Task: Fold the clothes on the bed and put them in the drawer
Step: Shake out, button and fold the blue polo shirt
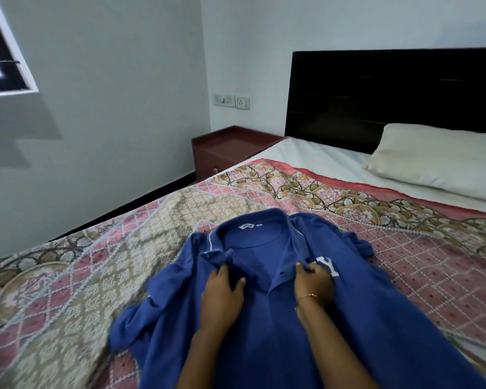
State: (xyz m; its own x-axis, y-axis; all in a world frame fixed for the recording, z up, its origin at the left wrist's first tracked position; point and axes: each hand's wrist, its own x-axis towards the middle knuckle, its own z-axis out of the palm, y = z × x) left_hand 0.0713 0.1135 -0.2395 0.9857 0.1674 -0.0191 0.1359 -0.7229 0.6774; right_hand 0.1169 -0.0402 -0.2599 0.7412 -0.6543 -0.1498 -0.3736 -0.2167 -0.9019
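Note:
A blue polo shirt (264, 332) lies front side up on the patterned bedspread (68, 290), collar toward the headboard, with white letters on its right chest. My left hand (222, 293) pinches the left edge of the open placket just below the collar. My right hand (314, 282), with a thin bracelet on its wrist, grips the right placket edge beside the letters. The sleeves lie bunched at both sides. No drawer front shows clearly.
A red-brown bedside cabinet (230, 150) stands at the far left of the bed, beside the dark headboard (390, 94). A white pillow (438, 158) lies on the white sheet at the head. A window (0, 51) is at the upper left.

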